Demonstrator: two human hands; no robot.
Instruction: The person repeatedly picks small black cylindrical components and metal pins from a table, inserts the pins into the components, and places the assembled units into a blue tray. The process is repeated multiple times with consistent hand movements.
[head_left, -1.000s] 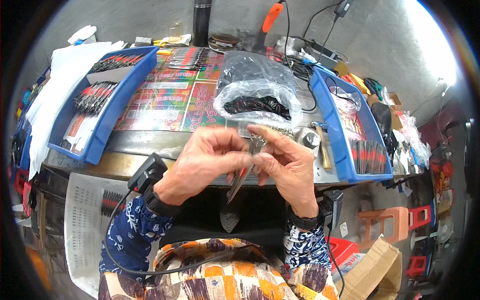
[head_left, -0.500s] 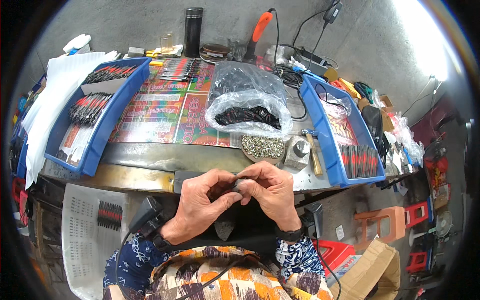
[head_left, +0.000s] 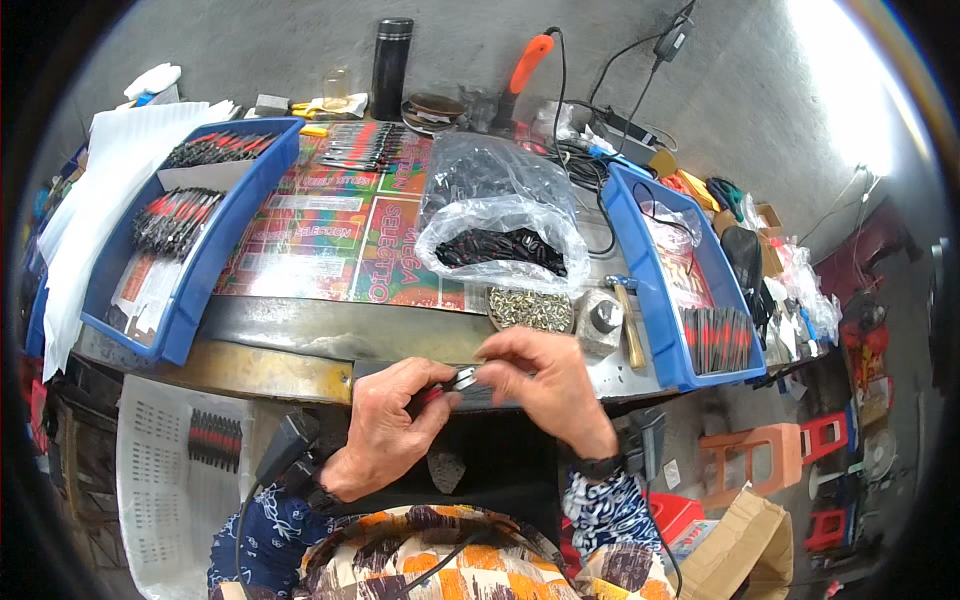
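My left hand is closed around a small black-and-red tool with a shiny metal end; its exact kind cannot be made out. At that metal end, the thumb and fingers of my right hand are pinched together. Both hands are just in front of the bench edge, over my lap. Just beyond my right hand stands a round dish of small metal rivet-like pieces. Behind it lies a clear plastic bag of black and red parts.
Blue bins stand left and right, holding black-and-red pieces. A hammer lies beside a metal block. At the back are a black flask and an orange-handled tool. A white basket sits lower left.
My hands have turned, bringing the tool's red part and shiny metal end into sight. My right hand has shifted slightly right, and its fingers have loosened from around the tool.
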